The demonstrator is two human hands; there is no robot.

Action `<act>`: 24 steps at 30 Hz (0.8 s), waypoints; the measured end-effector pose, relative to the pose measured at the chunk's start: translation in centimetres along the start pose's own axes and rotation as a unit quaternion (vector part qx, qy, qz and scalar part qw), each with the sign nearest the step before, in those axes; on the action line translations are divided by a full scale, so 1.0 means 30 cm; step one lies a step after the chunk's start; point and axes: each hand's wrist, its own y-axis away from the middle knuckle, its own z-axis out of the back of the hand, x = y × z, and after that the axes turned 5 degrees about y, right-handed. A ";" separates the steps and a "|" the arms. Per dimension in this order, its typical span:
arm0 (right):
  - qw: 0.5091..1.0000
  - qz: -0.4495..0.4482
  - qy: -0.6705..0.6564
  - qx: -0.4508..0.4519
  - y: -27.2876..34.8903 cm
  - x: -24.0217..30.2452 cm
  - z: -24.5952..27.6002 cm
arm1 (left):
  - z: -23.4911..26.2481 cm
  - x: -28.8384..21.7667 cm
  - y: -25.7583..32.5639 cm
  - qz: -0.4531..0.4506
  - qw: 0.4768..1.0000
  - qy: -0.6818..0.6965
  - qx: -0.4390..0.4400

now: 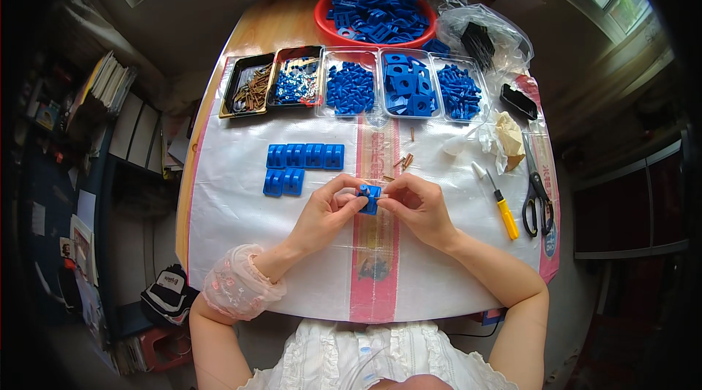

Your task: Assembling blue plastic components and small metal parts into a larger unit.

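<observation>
1. Both hands meet at table centre, near edge, over the white woven plastic sheet [241,258] with its pink centre stripe.
2. Left hand [325,211] and right hand [417,207] are both closed in a fingertip pinch on one small blue square plastic block [370,198]. Left grips its left side, right its right side.
3. The block sits directly between the two hands, lifted just off the sheet as far as I can tell. Neither hand is nearer; it's shared. Its long axis can't be read, fingers cover too much of it.
4. Whether the right fingertips also hold a small pin against the block: can't tell.
5. Just beyond the hands, a few loose short copper-coloured pins [404,162] lie on the stripe, slightly right of the block, closer to the right hand.
6. Far-left of the hands: finished-looking blue blocks laid flat, a row of four [306,156] and a pair [284,182] nearer.
7. Far row, left to right: dark tray of brown pins [248,86], tray of mixed blue-and-white small parts [296,83], three clear trays of blue parts [402,83]. Red round basin of blue pieces [374,16] behind them.
8. Right side: yellow-handled screwdriver [503,211], black-handled scissors [537,200], both well apart from the right hand.
</observation>
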 end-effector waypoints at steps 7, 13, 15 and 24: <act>0.999 0.043 0.021 -0.014 -0.004 -0.016 -0.009 | 0.001 0.000 0.005 0.006 1.000 -0.017 0.002; 0.998 0.052 0.038 0.021 0.000 -0.001 0.003 | -0.004 -0.009 0.008 0.016 1.000 -0.005 0.013; 0.993 0.090 0.082 0.005 0.001 0.014 0.002 | -0.004 -0.007 0.008 0.017 1.000 -0.009 0.012; 0.997 0.065 0.046 0.011 0.004 0.009 -0.001 | -0.005 -0.006 0.010 0.018 1.000 0.003 0.018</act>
